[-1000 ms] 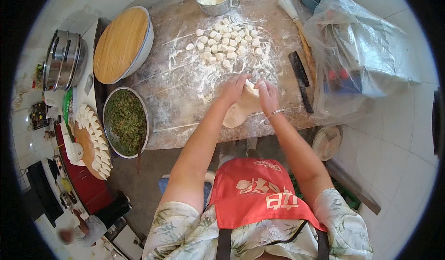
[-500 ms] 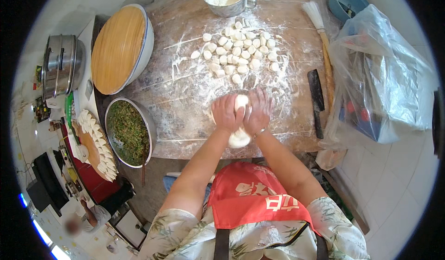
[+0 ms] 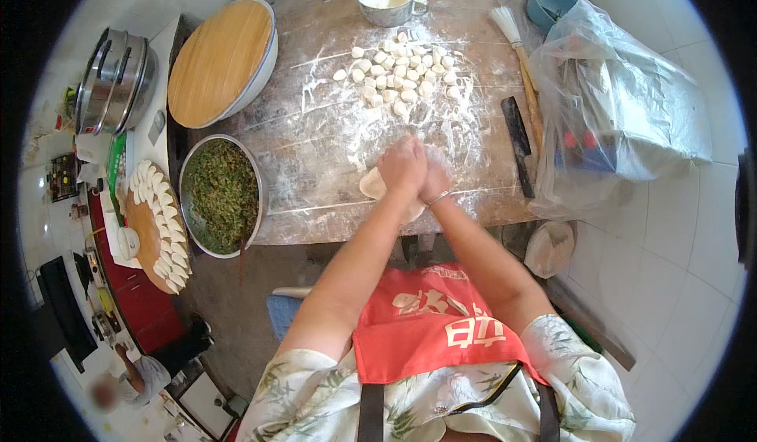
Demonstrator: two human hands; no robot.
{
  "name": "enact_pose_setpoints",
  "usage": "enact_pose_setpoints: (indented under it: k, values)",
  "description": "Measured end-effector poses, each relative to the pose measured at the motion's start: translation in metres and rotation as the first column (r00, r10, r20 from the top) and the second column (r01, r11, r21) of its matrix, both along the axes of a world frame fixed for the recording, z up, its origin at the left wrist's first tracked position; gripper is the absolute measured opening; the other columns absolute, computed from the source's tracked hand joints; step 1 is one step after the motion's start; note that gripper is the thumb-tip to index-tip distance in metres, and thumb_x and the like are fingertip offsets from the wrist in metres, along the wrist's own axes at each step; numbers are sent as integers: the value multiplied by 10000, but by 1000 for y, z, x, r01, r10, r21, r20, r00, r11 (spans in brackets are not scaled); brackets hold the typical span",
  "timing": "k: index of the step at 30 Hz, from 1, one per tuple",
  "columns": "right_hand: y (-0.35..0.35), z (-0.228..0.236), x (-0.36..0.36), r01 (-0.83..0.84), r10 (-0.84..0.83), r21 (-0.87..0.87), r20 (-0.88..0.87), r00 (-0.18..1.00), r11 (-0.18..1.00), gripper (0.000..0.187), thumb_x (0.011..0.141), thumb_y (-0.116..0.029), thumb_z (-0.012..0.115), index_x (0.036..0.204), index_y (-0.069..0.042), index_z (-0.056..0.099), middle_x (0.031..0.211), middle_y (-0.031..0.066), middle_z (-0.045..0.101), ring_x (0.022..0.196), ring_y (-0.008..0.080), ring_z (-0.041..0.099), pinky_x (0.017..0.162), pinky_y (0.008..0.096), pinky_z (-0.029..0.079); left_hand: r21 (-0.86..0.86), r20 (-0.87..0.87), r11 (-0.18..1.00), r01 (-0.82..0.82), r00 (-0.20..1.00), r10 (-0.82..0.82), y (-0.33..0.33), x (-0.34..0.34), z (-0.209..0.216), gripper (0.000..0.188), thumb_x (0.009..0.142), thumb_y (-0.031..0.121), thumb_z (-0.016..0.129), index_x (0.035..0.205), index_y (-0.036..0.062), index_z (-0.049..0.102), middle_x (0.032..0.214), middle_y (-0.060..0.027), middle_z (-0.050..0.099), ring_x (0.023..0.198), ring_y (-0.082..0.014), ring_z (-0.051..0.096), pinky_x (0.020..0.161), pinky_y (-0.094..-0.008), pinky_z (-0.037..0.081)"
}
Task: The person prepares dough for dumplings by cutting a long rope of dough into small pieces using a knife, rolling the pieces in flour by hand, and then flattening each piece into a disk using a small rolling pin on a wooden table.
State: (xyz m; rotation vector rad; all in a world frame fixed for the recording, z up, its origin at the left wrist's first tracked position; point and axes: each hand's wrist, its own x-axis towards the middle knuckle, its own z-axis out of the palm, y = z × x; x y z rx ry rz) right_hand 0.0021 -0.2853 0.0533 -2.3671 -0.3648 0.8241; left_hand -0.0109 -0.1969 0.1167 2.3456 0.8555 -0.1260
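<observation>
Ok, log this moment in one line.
left hand: against right hand, over dough | dough pieces: on floured table | black knife: right

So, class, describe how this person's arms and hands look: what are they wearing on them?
The left hand and right hand are ungloved. A thin, pale band circles the right wrist; none shows on the left. The short sleeves are whitish with green leaf prints.

The left forearm [image 3: 364, 253] and right forearm [image 3: 478, 247], both bare, reach up from the lower frame and converge. Just above and right of centre, the left hand [image 3: 402, 164] lies against the right hand [image 3: 437, 177], partly overlapping it; the fingertips are hard to make out.
</observation>
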Motion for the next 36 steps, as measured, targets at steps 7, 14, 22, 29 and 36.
enact_pose_setpoints:
  k: [7, 14, 22, 29, 36]
  values:
    - [-27, -37, -67, -83, 28, 90, 496, 868, 992, 504, 858, -305, 510, 1330, -135, 455, 1417, 163, 384, 1338, 399, 314, 1110, 568, 182, 360, 334, 878, 317, 835, -438, 7, -87, -52, 436, 836, 298, 519, 1218, 96, 581, 1250, -136, 545, 1197, -331, 459, 1043, -478, 270]
    - [2, -31, 17, 75, -101, 72, 485, 869, 995, 379, 875, -313, 496, 1206, -132, 532, 1422, 156, 382, 1365, 381, 273, 1117, 567, 152, 415, 390, 859, 301, 794, -467, 39, -1, -64, 329, 826, 367, 565, 1020, 114, 647, 964, -81, 609, 928, -292, 526, 867, -423, 340]
    - [-2, -13, 74, 95, -111, 419, 15, 994, 903, 446, 940, -409, 423, 1221, -95, 569, 1311, 226, 484, 1268, 424, 395, 1095, 474, 257, 345, 249, 884, 316, 877, -411, 49, 25, -73, 325, 921, 369, 474, 1029, 116, 648, 970, -95, 650, 939, -308, 577, 857, -467, 379]
    - [16, 31, 14, 42, -57, 70, 233, 971, 997, 405, 895, -412, 495, 972, -59, 678, 872, 251, 654, 931, 393, 627, 896, 489, 434, -261, 247, 947, 188, 961, -123, 27, -22, 12, 385, 956, 315, 433, 1238, 93, 570, 1217, -166, 595, 1164, -358, 501, 973, -477, 328]
    - [-22, -7, -100, -162, 76, 71, 656, 751, 984, 442, 851, -344, 534, 1236, -128, 561, 1251, 104, 542, 1211, 309, 467, 1011, 468, 325, 304, 425, 885, 353, 781, -458, 7, -132, -43, 526, 896, 357, 479, 1299, 20, 509, 1265, -168, 551, 1147, -343, 503, 1003, -469, 306]
